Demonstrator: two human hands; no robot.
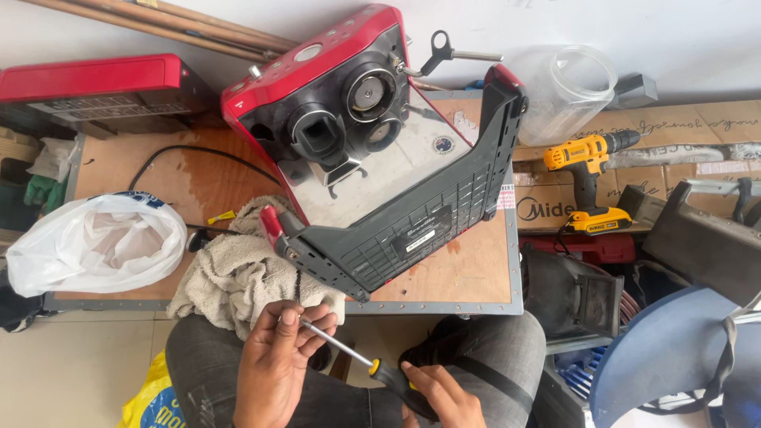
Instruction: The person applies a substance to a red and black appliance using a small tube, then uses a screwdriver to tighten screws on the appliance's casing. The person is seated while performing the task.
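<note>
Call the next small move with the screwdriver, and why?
Probably raise the screwdriver tip to the screw at the near corner of the red machine's black base. The right hand grips the handle, the left hand fingers pinch the shaft near its tip, and the tip sits just below that corner, off any screw.

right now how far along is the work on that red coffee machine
Done: the red espresso machine lies tipped on its back on the wooden table, its black base panel facing the person. In hand: the right hand grips a screwdriver by the handle while the left hand pinches its tip, off the machine. Left: the base panel is still attached; I can't tell whether any screws are out.
</note>
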